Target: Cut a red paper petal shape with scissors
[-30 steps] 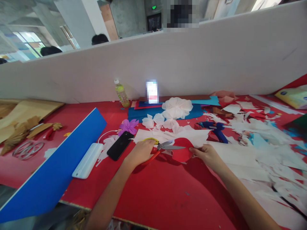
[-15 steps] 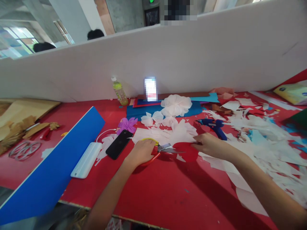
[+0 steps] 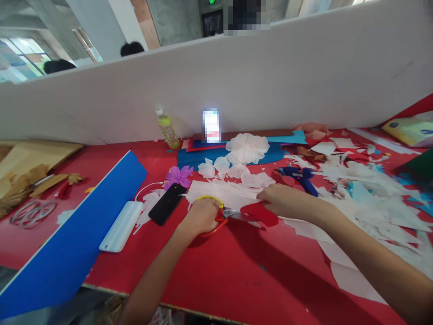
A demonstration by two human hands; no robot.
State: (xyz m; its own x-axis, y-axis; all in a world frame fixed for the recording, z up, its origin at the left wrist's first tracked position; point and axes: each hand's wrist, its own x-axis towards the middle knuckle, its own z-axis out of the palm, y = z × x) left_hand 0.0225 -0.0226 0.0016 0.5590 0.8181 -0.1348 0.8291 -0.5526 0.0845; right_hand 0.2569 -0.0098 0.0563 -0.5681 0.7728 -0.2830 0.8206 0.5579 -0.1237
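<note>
My left hand (image 3: 204,215) is closed around the handles of a pair of scissors (image 3: 232,213), one handle yellow and the other orange-red. The blades point right, against a piece of red paper (image 3: 265,213). My right hand (image 3: 278,199) pinches that red paper by its upper edge. Its shape is hard to make out against the red table (image 3: 230,275). Just beyond both hands lie cut pieces of white paper (image 3: 225,192). A large white paper flower (image 3: 248,148) rests farther back on blue sheets.
A black phone (image 3: 166,204), a white power bank (image 3: 122,226) and a slanted blue board (image 3: 81,225) stand to the left. A blue glue gun (image 3: 301,177) and heaped paper scraps (image 3: 375,198) lie right. A drink bottle (image 3: 168,130) stands by the white partition (image 3: 135,104).
My right hand has moved left with the red paper, closer to the scissors. The blades are nearer together and overlap the paper more. My left hand has hardly shifted.
</note>
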